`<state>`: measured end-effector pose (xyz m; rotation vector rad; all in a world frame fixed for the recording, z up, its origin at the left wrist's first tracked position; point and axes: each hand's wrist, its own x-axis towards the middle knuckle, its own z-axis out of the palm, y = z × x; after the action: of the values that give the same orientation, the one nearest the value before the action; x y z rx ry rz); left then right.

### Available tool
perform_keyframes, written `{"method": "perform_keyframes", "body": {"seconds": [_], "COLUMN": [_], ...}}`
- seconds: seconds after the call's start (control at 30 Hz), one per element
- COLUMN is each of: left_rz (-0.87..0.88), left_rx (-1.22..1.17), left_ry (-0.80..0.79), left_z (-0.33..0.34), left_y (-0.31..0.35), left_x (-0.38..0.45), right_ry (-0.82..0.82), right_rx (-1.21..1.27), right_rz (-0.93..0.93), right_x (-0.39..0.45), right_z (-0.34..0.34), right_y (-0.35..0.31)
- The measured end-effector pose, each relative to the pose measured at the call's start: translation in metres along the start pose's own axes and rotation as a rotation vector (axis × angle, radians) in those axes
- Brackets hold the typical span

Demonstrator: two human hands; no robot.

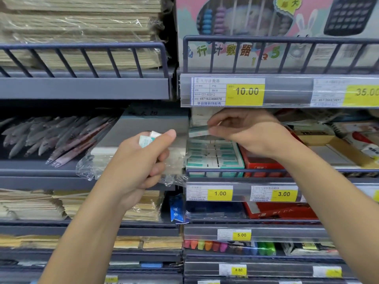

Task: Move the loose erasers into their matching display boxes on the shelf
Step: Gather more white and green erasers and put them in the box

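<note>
Erasers (pixel 148 139) gripped in L hand (pixel 141 160); R hand (pixel 246 133) pinches eraser (pixel 198 131) over 1.00-tag (pixel 219 193) box (pixel 214 155).

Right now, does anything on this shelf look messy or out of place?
Yes. Torn clear plastic wrap hangs crumpled over the shelf rail beside the green eraser box, and erasers in that box sit unevenly.

One head-worn, wide-angle camera looks forward and slightly down, facing a store shelf (pixel 131 89) straight on from close range. Both forearms reach up into the frame from the bottom edge, the left hand (pixel 141 160) and right hand (pixel 246 132) meeting near the middle. The wide lens bends the shelf rails toward the edges. The tiers run from stacked paper (pixel 82 27) at the top to price tags (pixel 239 270) at the bottom.
</note>
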<state>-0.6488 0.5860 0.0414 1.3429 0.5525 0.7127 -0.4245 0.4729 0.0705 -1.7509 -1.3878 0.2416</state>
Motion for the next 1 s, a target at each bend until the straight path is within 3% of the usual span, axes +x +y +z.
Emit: {"method": "perform_keyframes", "body": {"seconds": [0.2, 0.5, 0.8, 0.87, 0.9, 1.0], "left_rz": [-0.039, 0.008, 0.028, 0.032, 0.034, 0.047], "left_rx": [-0.038, 0.040, 0.095, 0.106, 0.107, 0.103], "left_ry": [0.018, 0.003, -0.078, -0.093, -0.100, -0.115], "left_z": [-0.003, -0.001, -0.002, -0.002, -0.001, 0.001], "left_y": [0.001, 0.005, 0.004, 0.003, 0.003, 0.004], "left_x": [0.001, -0.007, -0.010, -0.010, -0.010, -0.009], "right_ry": [-0.042, -0.192, -0.237, -0.165, -0.154, -0.306], "right_rx": [-0.371, -0.533, -0.600, -0.441, -0.249, 0.237], "right_rz": [0.100, 0.032, 0.002, 0.008, 0.013, -0.072], "right_x": [0.022, 0.036, 0.033, 0.026, 0.019, 0.000], "right_z": [0.002, 0.032, 0.030, 0.026, 0.024, 0.020], "right_y": [0.014, 0.013, 0.008, -0.001, -0.006, -0.022]}}
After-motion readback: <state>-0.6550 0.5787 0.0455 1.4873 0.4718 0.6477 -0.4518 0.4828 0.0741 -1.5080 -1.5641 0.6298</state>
